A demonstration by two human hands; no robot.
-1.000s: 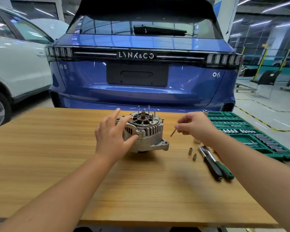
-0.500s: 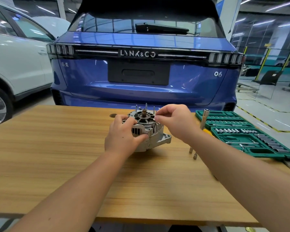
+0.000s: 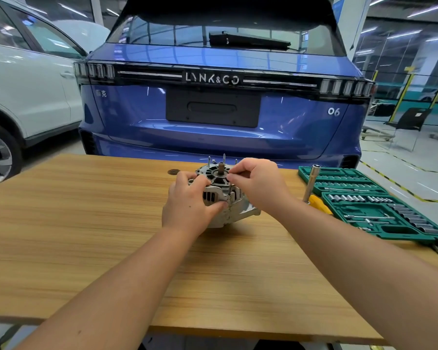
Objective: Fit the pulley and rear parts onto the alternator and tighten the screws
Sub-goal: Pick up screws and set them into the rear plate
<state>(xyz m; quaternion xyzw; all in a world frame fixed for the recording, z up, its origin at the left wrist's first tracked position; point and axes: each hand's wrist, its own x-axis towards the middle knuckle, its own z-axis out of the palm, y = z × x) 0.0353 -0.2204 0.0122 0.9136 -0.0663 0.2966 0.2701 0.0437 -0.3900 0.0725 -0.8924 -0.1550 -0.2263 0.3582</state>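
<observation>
A silver alternator [image 3: 216,195] stands on the wooden table [image 3: 86,223], its shaft [image 3: 222,167] and several long screws pointing up. My left hand [image 3: 190,204] grips its near left side, thumb on the front rim. My right hand [image 3: 257,184] is over its right side and pinches a long screw [image 3: 230,192] that stands in a hole at the front edge of the housing. The right half of the alternator is hidden by that hand.
A green socket set case [image 3: 374,205] lies open at the right, with a yellow-handled driver [image 3: 312,190] standing beside it. A small dark round part [image 3: 173,172] lies behind the alternator. A blue car [image 3: 213,109] is parked just past the table's far edge.
My right hand carried the screw from the right of the alternator onto its front edge. My left hand closed from a loose touch into a grip on the housing.
</observation>
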